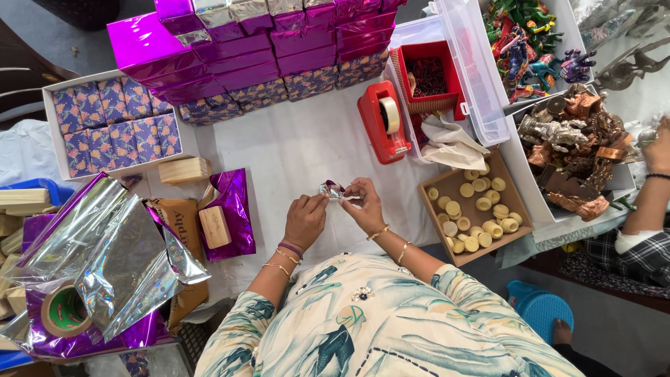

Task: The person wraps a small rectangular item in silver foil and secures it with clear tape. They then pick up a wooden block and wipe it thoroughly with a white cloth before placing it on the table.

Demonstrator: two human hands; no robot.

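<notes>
Both hands meet at the centre of the frame: my left hand (pixel 305 220) and right hand (pixel 365 204) pinch a small piece wrapped in purple-and-silver foil (pixel 333 188) between fingertips, held just above the white tabletop (pixel 293 150). I judge the wrap goes best with short folds, thumbs pressing each crease flat. Open room lies straight ahead, up the frame. At right the cardboard tray of pale discs (pixel 474 209) sits close to my right wrist; the red tape dispenser (pixel 383 120) stands above it, and loose foil sheets (pixel 105 258) crowd the lower left
</notes>
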